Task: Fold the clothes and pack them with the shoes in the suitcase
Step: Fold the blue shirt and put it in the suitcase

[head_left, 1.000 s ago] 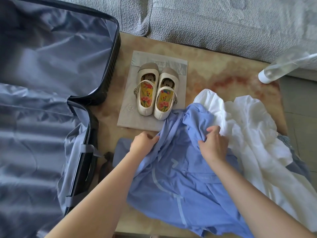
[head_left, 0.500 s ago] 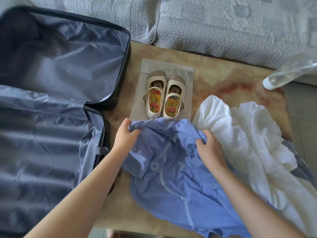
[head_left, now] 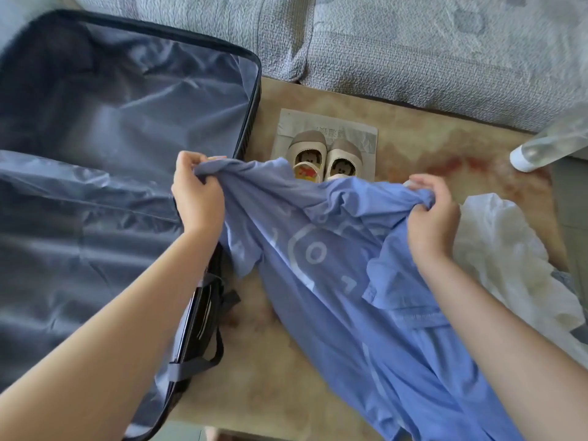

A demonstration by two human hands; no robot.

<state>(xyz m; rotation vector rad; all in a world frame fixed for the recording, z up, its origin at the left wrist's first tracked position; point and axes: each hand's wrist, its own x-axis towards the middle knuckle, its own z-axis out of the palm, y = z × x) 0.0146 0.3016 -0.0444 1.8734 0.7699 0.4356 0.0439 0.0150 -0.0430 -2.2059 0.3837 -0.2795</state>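
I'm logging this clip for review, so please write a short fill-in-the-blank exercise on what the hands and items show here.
1. The left hand and right hand both grip a garment coloured ____.
2. The suitcase on the person's left lies ____.
3. The white cloth lies beside the ____ hand.
4. Beyond the garment stand ____ shoes.

Missing words: blue; open; right; two.

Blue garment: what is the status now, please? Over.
Left hand and right hand both grip light blue printed garment, spread between them. Open dark suitcase: no clothes seen inside. Garment hides near ends of beige strap shoes.
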